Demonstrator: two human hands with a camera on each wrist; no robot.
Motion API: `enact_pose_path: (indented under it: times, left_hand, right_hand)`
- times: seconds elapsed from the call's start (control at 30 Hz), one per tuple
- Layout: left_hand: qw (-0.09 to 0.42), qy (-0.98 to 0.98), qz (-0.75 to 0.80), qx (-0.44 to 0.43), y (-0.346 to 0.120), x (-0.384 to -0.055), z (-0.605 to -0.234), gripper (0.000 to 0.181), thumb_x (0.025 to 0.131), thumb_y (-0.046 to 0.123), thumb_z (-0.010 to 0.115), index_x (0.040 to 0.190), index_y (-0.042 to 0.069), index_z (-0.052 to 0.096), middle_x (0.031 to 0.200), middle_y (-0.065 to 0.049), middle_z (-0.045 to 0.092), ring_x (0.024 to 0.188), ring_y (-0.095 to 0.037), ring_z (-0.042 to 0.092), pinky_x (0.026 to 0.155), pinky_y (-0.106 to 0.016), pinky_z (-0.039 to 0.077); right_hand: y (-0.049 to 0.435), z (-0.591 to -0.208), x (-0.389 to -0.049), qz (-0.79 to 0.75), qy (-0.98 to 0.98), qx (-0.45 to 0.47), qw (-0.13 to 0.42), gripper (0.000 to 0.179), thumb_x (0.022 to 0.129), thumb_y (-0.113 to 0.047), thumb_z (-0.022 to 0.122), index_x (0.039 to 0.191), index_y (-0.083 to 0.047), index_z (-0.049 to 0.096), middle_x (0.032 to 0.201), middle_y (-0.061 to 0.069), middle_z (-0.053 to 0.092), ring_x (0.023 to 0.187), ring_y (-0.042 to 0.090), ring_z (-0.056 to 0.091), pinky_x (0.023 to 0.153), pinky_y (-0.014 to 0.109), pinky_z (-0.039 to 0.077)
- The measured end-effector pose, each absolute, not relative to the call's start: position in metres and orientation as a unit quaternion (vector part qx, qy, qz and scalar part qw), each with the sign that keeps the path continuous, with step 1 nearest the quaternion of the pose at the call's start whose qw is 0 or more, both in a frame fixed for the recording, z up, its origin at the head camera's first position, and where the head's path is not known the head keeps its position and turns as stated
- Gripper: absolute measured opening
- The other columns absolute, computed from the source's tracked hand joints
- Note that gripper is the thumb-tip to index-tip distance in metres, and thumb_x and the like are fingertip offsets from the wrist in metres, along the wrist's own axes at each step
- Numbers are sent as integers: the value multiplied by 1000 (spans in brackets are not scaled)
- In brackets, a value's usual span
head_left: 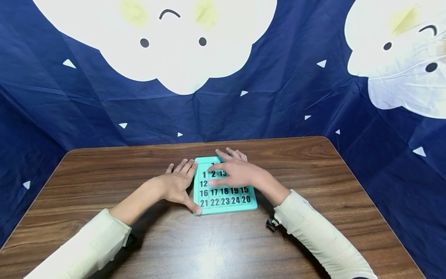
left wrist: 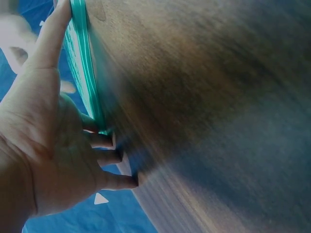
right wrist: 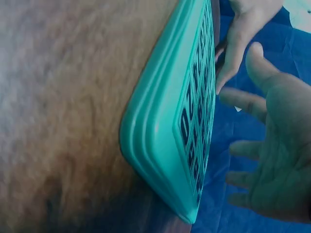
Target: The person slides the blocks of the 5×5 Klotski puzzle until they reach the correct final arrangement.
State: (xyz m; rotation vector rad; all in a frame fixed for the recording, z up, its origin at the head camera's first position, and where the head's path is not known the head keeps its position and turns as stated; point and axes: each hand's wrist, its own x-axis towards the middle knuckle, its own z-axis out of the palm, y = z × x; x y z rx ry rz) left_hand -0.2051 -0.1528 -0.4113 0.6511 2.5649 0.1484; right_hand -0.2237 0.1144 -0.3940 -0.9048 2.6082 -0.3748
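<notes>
A turquoise number slide puzzle, with black numbers on square tiles, lies flat on the wooden table. My left hand braces its left side, thumb at the near left corner and fingers stretched along the far left edge. In the left wrist view, the fingertips of that left hand reach down to the table beside the frame. My right hand is over the upper part of the board with its fingers spread, hiding several tiles. The right wrist view shows the right hand above the tile face, holding nothing.
The brown wooden table has rounded far corners. Behind it hangs a dark blue cloth with white clouds and triangles, which also covers both sides. A small black device is strapped at my right wrist.
</notes>
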Motion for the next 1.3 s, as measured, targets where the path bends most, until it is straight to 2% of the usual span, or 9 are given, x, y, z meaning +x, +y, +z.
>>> enact_pose_path:
  times: [0.13, 0.47, 0.73, 0.83, 1.0, 1.3]
  left_hand:
    - [244, 938, 55, 238, -152, -205, -411, 170, 70, 98, 81, 180, -1, -2, 190, -27, -4, 178, -49, -3, 137, -81, 6]
    - [246, 939, 50, 236, -154, -205, -414, 170, 71, 98, 81, 180, -1, -3, 190, -26, -6, 178, -48, -4, 137, -81, 5]
    - [244, 939, 52, 235, -152, -205, -412, 171, 69, 97, 82, 180, -2, -2, 190, -27, -4, 178, -49, -3, 137, -80, 5]
    - [246, 939, 48, 234, -151, -205, -410, 171, 69, 97, 82, 180, -2, -2, 190, -27, -4, 178, -48, -3, 138, -80, 6]
    - [248, 938, 50, 235, -151, -204, -409, 170, 70, 97, 82, 180, -1, -2, 190, -27, -4, 178, -48, -3, 138, -80, 6]
    - [250, 938, 50, 234, -152, -205, -409, 170, 70, 97, 82, 180, -2, -2, 189, -28, -4, 178, -49, -3, 137, -80, 6]
  right_hand:
    - [116, -396, -227, -122, 934, -292, 164, 65, 109, -73, 59, 163, -37, 62, 192, 12, 11, 178, 48, 3, 141, 74, 5]
    - [106, -403, -229, -117, 923, -309, 198, 72, 108, -76, 57, 173, -48, 45, 193, 9, 3, 178, 47, -2, 141, 75, 2]
    - [126, -398, -223, -131, 923, -319, 173, 61, 107, -73, 63, 159, -41, 66, 193, 11, 8, 178, 49, 0, 138, 79, 4]
    - [127, -398, -222, -134, 922, -320, 174, 57, 108, -72, 62, 155, -41, 69, 192, 12, 9, 177, 51, 0, 138, 80, 4]
    - [126, -400, -227, -143, 926, -304, 174, 52, 112, -68, 58, 155, -42, 70, 192, 12, 10, 178, 50, 1, 139, 78, 4]
    - [117, -399, -228, -120, 929, -314, 155, 62, 109, -72, 60, 162, -41, 63, 192, 12, 8, 177, 50, 2, 140, 76, 4]
